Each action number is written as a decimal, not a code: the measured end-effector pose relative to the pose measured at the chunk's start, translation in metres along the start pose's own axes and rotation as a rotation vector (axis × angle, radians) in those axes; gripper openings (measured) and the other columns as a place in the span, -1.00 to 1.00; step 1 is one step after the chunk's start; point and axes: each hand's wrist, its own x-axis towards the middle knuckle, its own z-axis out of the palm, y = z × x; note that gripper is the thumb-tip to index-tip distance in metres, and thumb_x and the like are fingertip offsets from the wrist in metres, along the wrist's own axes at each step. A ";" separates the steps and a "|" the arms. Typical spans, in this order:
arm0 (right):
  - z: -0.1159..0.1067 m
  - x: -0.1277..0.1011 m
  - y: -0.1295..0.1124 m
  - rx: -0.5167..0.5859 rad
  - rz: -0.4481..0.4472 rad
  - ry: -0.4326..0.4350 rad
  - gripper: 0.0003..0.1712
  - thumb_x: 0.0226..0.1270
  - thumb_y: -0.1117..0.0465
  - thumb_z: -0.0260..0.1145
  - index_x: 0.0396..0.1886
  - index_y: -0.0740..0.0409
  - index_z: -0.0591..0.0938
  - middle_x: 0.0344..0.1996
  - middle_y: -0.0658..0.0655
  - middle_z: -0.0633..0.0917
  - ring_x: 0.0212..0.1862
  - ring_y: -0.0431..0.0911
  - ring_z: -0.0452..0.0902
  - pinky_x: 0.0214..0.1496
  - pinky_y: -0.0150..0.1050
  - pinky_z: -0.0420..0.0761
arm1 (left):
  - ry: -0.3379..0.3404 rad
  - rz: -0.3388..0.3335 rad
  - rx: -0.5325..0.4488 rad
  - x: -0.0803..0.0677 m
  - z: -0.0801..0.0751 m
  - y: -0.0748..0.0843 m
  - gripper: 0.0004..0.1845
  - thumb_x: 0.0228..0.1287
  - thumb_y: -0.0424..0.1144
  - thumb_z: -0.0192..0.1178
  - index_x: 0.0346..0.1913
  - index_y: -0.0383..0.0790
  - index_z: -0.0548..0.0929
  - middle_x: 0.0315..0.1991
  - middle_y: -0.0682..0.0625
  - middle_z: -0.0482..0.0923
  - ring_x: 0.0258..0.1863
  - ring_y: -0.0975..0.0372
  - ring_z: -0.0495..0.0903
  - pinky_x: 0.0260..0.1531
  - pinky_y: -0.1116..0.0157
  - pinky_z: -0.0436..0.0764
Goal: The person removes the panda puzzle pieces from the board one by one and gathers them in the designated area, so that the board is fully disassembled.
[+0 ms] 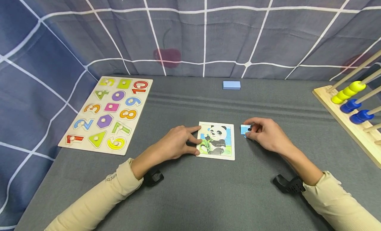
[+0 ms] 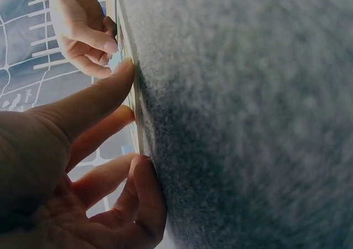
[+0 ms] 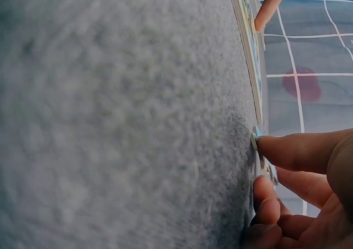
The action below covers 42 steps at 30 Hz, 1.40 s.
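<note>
A square panda jigsaw puzzle (image 1: pixel 216 141) lies in a pale wooden frame on the grey cloth. My left hand (image 1: pixel 175 143) rests its spread fingertips along the frame's left edge, the thumb at the near corner. In the left wrist view the thumb (image 2: pixel 105 97) reaches over the edge of the board. Just right of the frame, my right hand (image 1: pixel 265 133) pinches a light blue puzzle piece (image 1: pixel 245 129) with a black part between thumb and fingers. That piece (image 3: pixel 256 136) shows edge-on in the right wrist view, low over the cloth.
A wooden number-and-shape peg board (image 1: pixel 99 115) lies at the left. A blue block (image 1: pixel 231 85) sits at the back, near the hanging checked cloth (image 1: pixel 190 35). On the right stands a wooden bead rack (image 1: pixel 354 123) with upright rods and yellow and blue beads.
</note>
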 end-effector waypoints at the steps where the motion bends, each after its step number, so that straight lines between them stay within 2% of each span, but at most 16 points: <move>1: 0.000 0.000 0.000 -0.011 0.004 -0.002 -0.65 0.23 0.34 0.41 0.02 0.31 0.66 -0.53 -0.01 0.58 -0.56 -0.21 0.36 -0.47 -0.28 0.33 | 0.002 0.001 -0.002 0.000 0.000 0.000 -0.56 0.06 -0.06 0.48 0.02 -0.14 0.76 0.35 -0.13 0.41 0.15 -0.08 0.52 0.15 0.04 0.44; 12: 0.000 0.000 -0.001 -0.073 0.007 -0.025 -0.59 0.25 0.30 0.39 0.09 0.32 0.63 -0.50 -0.01 0.56 -0.54 -0.18 0.35 -0.43 -0.25 0.31 | 0.009 0.001 -0.013 0.000 0.001 0.000 -0.55 0.03 -0.07 0.50 0.02 -0.14 0.76 0.34 -0.13 0.41 0.19 -0.06 0.50 0.15 0.06 0.44; 21: 0.001 0.001 -0.001 -0.085 -0.014 -0.031 -0.65 0.29 0.28 0.38 0.05 0.30 0.66 -0.47 0.01 0.55 -0.50 -0.14 0.35 -0.41 -0.23 0.31 | 0.014 -0.006 -0.018 -0.001 0.001 0.000 -0.55 0.03 -0.07 0.50 0.01 -0.14 0.76 0.35 -0.13 0.41 0.21 -0.08 0.49 0.16 0.02 0.43; 29: 0.003 0.001 -0.005 -0.087 -0.016 0.006 -0.65 0.30 0.26 0.37 0.06 0.25 0.67 -0.42 0.05 0.51 -0.40 -0.10 0.34 -0.33 -0.15 0.30 | -0.002 -0.014 -0.023 0.000 -0.001 0.000 -0.55 0.05 -0.07 0.49 0.03 -0.13 0.76 0.35 -0.12 0.40 0.22 -0.09 0.48 0.17 0.01 0.42; 35: 0.012 0.001 -0.017 -0.048 -0.063 0.007 -0.66 0.28 0.27 0.39 0.05 0.23 0.68 -0.37 0.08 0.50 -0.39 -0.09 0.31 -0.33 -0.16 0.30 | -0.002 -0.015 -0.023 -0.001 -0.001 0.000 -0.55 0.04 -0.08 0.49 0.02 -0.14 0.76 0.35 -0.12 0.40 0.22 -0.09 0.47 0.17 0.02 0.42; 42: 0.028 0.005 -0.034 -0.006 -0.130 -0.050 -0.66 0.23 0.31 0.41 0.03 0.19 0.69 -0.38 0.04 0.52 -0.42 -0.13 0.34 -0.35 -0.20 0.33 | -0.008 -0.020 -0.037 0.000 0.000 -0.001 -0.55 0.05 -0.08 0.49 0.03 -0.14 0.76 0.36 -0.12 0.39 0.24 -0.08 0.45 0.19 0.02 0.41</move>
